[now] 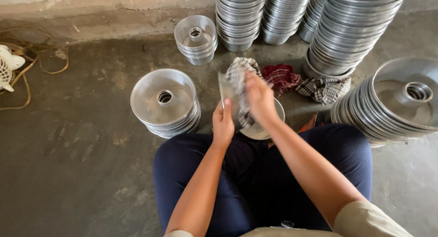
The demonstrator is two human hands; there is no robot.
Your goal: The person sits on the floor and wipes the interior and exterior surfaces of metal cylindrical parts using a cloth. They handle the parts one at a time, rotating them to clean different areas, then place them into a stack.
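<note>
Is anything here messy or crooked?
Yes. The pan stack on the right leans and fans out sideways, unlike the straight stack on the left. Two cloths, red and checked, lie crumpled on the floor. Cords sprawl loosely at far left.

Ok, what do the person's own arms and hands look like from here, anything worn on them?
Both forearms are bare. The left hand and right hand show no gloves, rings or watch. Short beige sleeves end around the elbows at the bottom edge. Dark navy trousers cover the legs below.
</note>
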